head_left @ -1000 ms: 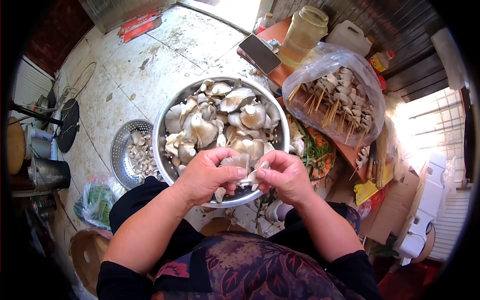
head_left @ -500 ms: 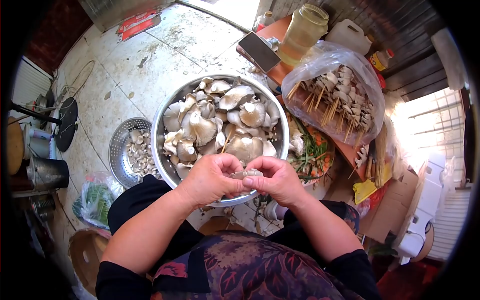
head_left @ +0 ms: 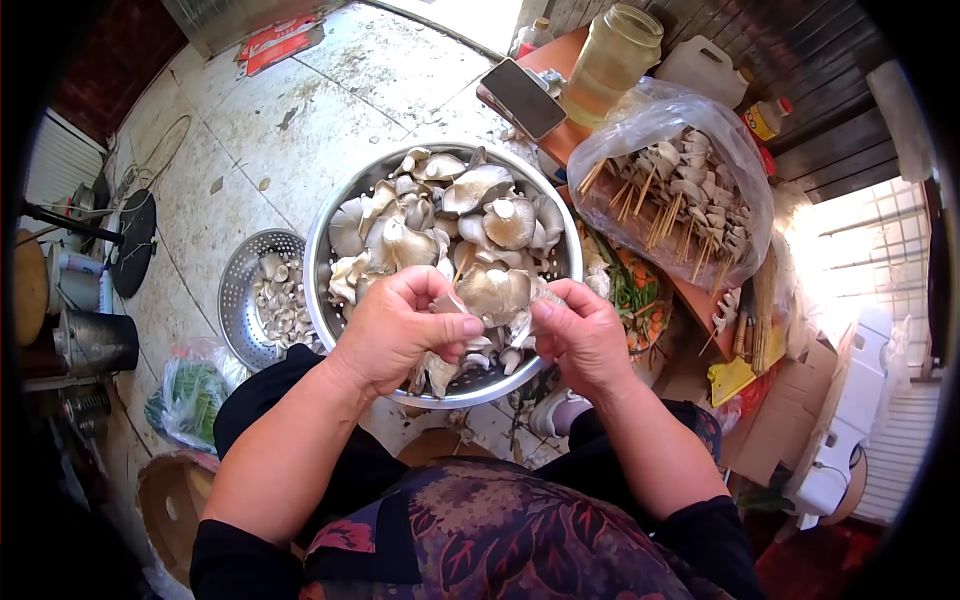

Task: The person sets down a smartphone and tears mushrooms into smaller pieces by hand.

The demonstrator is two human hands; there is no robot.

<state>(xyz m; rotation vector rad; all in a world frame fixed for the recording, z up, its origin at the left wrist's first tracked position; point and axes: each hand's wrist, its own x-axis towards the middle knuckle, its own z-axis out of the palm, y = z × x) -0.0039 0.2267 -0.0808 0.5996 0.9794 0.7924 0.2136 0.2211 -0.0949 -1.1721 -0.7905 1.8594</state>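
Observation:
Over the near side of a large metal colander (head_left: 316,262), heaped with grey oyster mushrooms (head_left: 508,222), my two hands are held apart. My left hand (head_left: 395,330) is closed in a pinch on a pale mushroom piece (head_left: 449,304) that shows between thumb and fingers. My right hand (head_left: 583,335) also pinches a mushroom piece (head_left: 545,297), mostly covered by the fingers. A thin wooden stick (head_left: 460,271) pokes up from the heap between the hands.
A smaller colander (head_left: 232,300) with little mushroom pieces stands left. On the right, a plastic bag (head_left: 600,215) of skewered mushrooms rests on an orange table (head_left: 690,315), near a phone (head_left: 522,98) and a glass jar (head_left: 612,65). Chopped vegetables (head_left: 632,290) lie beside the big colander.
My hands were together on one mushroom. They have moved apart, left and right, each with a piece, and the mushroom appears torn in two.

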